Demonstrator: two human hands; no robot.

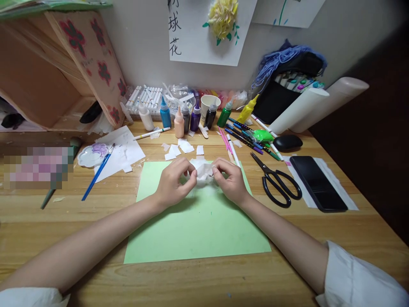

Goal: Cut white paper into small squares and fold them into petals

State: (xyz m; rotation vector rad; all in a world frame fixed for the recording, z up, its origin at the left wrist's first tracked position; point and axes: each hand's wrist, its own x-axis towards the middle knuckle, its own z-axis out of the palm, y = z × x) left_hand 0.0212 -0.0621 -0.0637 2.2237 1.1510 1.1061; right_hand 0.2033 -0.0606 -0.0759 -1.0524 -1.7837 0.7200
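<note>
Between both hands is a crumpled piece of thin white tissue paper (203, 170). My left hand (175, 181) pinches its left side between thumb and fingers. On the other side my right hand (231, 179) grips the right edge in the same way. Both hands are above the upper part of a light green sheet of paper (198, 234) lying on the table. Small white paper pieces (186, 146) are scattered just beyond the sheet. Black-handled scissors (276, 181) lie to the right of my right hand.
Paint bottles (195, 117) stand in a row at the back, by a paper cup (209, 106). Pens (246, 136) and a phone (318, 183) lie at the right. A paintbrush (99, 170) and a palette (91, 156) are at the left, near a decorated cardboard box (92, 64).
</note>
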